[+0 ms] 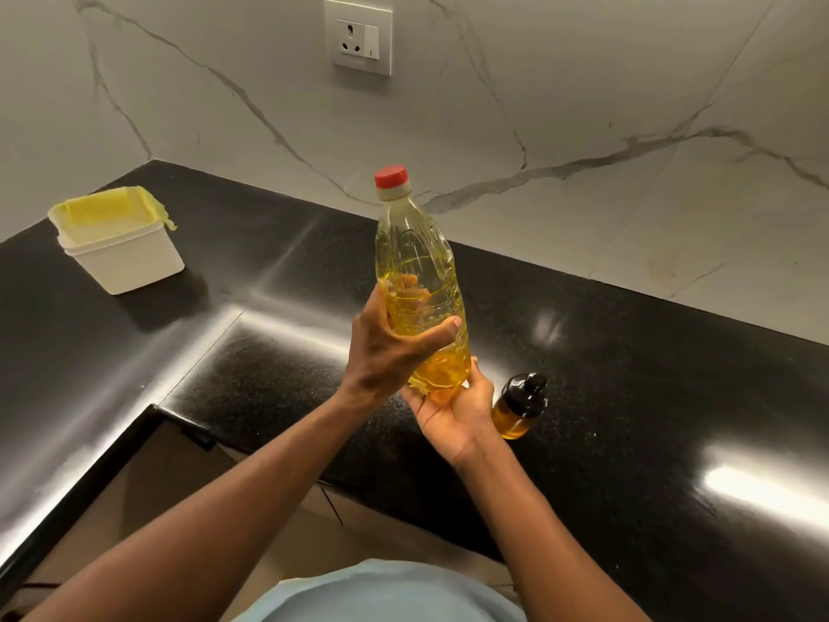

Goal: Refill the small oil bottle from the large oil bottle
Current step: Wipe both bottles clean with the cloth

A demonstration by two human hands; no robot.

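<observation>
The large oil bottle (415,262) is clear plastic with yellow oil and a red cap, which is on. It is held upright, lifted above the counter. My left hand (388,352) grips its lower body, thumb across the front. My right hand (453,408) cups the bottle's base from below, palm up. The small oil bottle (520,406) is amber with a black top and stands on the black counter just right of my right hand, partly filled with oil.
A white plastic tub (119,249) with a yellow liner stands at the far left of the L-shaped black counter (628,374). A marble wall with a power socket (359,38) runs behind. The counter's front edge and cabinet lie below my arms.
</observation>
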